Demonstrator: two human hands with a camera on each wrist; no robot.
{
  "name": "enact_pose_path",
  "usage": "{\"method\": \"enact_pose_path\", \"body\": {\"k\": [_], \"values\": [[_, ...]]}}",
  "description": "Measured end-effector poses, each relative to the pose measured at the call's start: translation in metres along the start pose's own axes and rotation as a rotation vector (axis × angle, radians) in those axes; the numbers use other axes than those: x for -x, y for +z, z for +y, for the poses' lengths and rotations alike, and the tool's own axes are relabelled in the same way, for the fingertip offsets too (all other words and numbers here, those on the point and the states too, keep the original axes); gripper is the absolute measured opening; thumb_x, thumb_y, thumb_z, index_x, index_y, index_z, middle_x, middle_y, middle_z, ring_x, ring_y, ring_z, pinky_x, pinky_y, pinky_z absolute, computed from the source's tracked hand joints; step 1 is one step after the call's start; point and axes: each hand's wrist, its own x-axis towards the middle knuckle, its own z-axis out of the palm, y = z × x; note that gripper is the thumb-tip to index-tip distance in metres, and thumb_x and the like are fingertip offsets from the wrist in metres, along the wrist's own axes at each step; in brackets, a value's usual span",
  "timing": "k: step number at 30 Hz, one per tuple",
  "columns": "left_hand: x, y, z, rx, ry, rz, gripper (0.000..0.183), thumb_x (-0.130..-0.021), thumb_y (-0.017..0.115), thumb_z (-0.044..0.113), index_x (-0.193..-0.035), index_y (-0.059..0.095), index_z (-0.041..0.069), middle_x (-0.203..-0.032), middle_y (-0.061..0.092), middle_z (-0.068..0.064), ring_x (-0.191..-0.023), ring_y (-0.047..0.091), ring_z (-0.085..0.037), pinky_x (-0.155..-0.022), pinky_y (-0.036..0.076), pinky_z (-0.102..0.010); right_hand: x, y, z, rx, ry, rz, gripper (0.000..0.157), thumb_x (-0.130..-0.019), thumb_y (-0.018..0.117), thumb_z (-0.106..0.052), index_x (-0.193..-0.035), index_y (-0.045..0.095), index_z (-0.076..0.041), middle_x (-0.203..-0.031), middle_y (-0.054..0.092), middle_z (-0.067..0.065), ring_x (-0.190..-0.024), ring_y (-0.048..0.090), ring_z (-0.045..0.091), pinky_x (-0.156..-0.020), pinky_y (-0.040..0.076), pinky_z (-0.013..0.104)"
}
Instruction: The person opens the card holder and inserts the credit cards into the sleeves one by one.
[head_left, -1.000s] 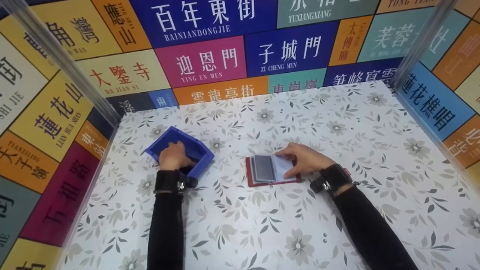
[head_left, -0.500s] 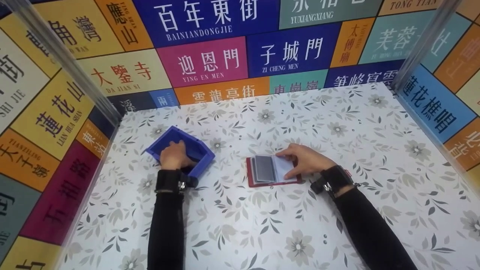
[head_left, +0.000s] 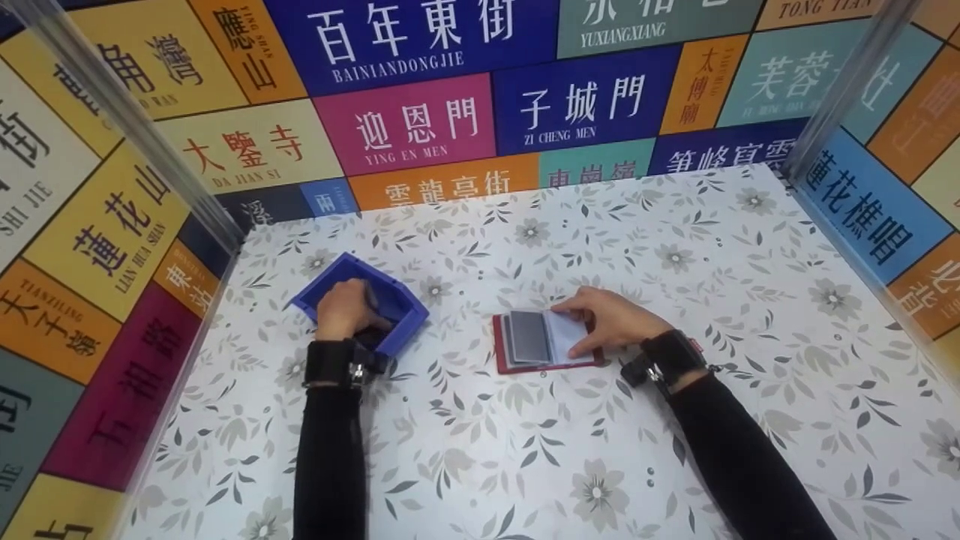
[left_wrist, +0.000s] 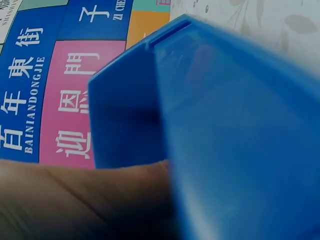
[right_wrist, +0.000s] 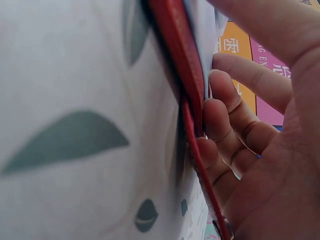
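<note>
On the patterned table a red card holder (head_left: 506,367) lies spread out, with a grey-looking sleeve (head_left: 529,337) on its left side and a pale page on its right. My right hand (head_left: 619,319) holds it at the right side, thumb and forefinger on the page. In the right wrist view, curled fingers (right_wrist: 217,117) rest against the red cover's edge. To the left, my left hand (head_left: 346,309) reaches down into a blue plastic bin (head_left: 409,330). Something dark shows beside its fingers; most fingertips are hidden, and I cannot tell what they hold.
Panels with large printed characters (head_left: 405,124) stand behind the table and on both sides. Clear posts (head_left: 851,90) rise at the back corners. White floral covering (head_left: 480,450) lies over the table.
Inside the bin my left hand has shifted and turned slightly, and a dark edge now shows by its fingers. The right hand and card holder have stayed put.
</note>
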Motion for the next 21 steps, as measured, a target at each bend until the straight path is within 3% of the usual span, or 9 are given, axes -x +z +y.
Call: {"method": "enact_pose_path", "body": {"k": [4,7,10,13,15,17,19,21], "values": [[0.003,-0.01,-0.005,0.123,0.044,-0.016,0.021,-0.08,0.088,0.021,-0.092,0.079,0.007,-0.102,0.076,-0.014,-0.096,0.069,-0.035,-0.09,0.056,-0.051,0.0,0.001,0.001,-0.006,0.008,0.003,0.079,-0.07,0.097,-0.031,-0.14,0.065,-0.012,-0.1,0.059,0.006,-0.088,0.053,0.018,-0.077,0.045,0.029],[0.006,-0.019,-0.008,0.188,0.081,0.003,0.013,-0.09,0.079,0.015,-0.096,0.079,0.004,-0.101,0.077,-0.015,-0.095,0.07,-0.033,-0.092,0.055,-0.05,-0.001,0.001,0.001,-0.011,0.014,0.005,0.079,-0.069,0.097,-0.03,-0.14,0.066,-0.012,-0.102,0.06,0.005,-0.089,0.054,0.017,-0.079,0.046,0.03],[0.009,-0.028,-0.01,0.263,0.093,0.066,0.013,-0.097,0.07,0.012,-0.101,0.077,0.001,-0.102,0.076,-0.017,-0.092,0.07,-0.034,-0.09,0.056,-0.048,-0.001,0.001,0.001,-0.015,0.019,0.004,0.079,-0.069,0.097,-0.029,-0.14,0.066,-0.012,-0.102,0.06,0.006,-0.089,0.054,0.018,-0.078,0.046,0.03],[0.009,-0.033,-0.012,0.341,0.059,0.202,0.016,-0.102,0.063,0.014,-0.105,0.074,0.002,-0.103,0.076,-0.018,-0.085,0.071,-0.031,-0.079,0.058,-0.038,0.0,0.001,0.0,-0.016,0.029,0.0,0.08,-0.069,0.097,-0.029,-0.141,0.065,-0.013,-0.101,0.059,0.006,-0.088,0.053,0.018,-0.077,0.046,0.029],[0.009,-0.035,-0.013,0.451,0.033,0.282,0.018,-0.105,0.059,0.014,-0.109,0.072,0.003,-0.105,0.075,-0.018,-0.076,0.071,-0.029,-0.067,0.06,-0.035,0.001,0.001,-0.001,-0.012,0.027,0.001,0.08,-0.069,0.097,-0.03,-0.141,0.065,-0.013,-0.1,0.058,0.007,-0.087,0.053,0.018,-0.076,0.045,0.03],[0.009,-0.036,-0.013,0.604,0.026,0.328,0.021,-0.106,0.056,0.012,-0.118,0.069,0.002,-0.11,0.074,-0.02,-0.079,0.07,-0.024,-0.064,0.062,-0.032,0.001,0.0,-0.001,-0.007,0.021,0.0,0.081,-0.069,0.097,-0.03,-0.141,0.065,-0.013,-0.1,0.058,0.007,-0.087,0.053,0.018,-0.076,0.045,0.03],[0.009,-0.037,-0.011,0.777,0.035,0.326,0.026,-0.106,0.053,0.008,-0.129,0.064,0.0,-0.117,0.07,-0.023,-0.082,0.069,-0.021,-0.067,0.064,-0.033,0.001,0.0,-0.001,-0.002,0.013,0.001,0.08,-0.069,0.097,-0.03,-0.141,0.065,-0.013,-0.099,0.058,0.007,-0.086,0.053,0.018,-0.076,0.046,0.03],[0.01,-0.039,-0.008,0.921,0.05,0.28,0.034,-0.106,0.052,0.004,-0.139,0.057,-0.003,-0.122,0.062,-0.025,-0.083,0.069,-0.019,-0.07,0.065,-0.035,0.001,0.0,0.0,0.0,0.006,0.001,0.08,-0.07,0.097,-0.03,-0.141,0.065,-0.012,-0.099,0.059,0.007,-0.086,0.052,0.018,-0.076,0.046,0.029]]}}
